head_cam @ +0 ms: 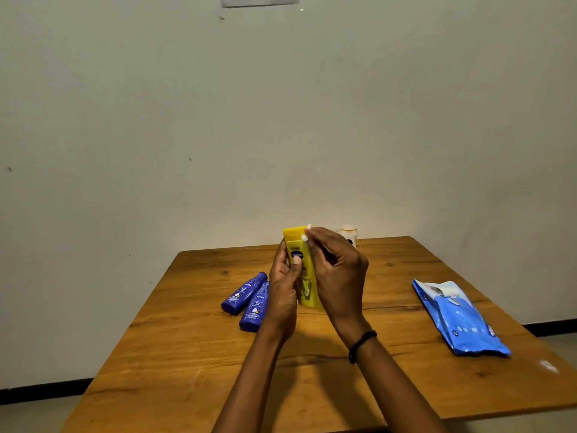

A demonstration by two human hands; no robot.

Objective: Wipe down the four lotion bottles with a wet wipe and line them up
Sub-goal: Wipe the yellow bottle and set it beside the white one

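Wooden table takes up most of the shot. Both forearms reach in over it. One blue wipes pack lies flat on the right. Left hand is wrapped round one yellow bottle, holding it upright above the middle, thumb on the label. Right hand is curled by the cap, and I can't tell if it's pinching anything. Two blue bottles lie touching on the left, and one white bottle stands at the back edge.

Plain indoor room: wooden table before an off-white wall, black skirting along the floor.
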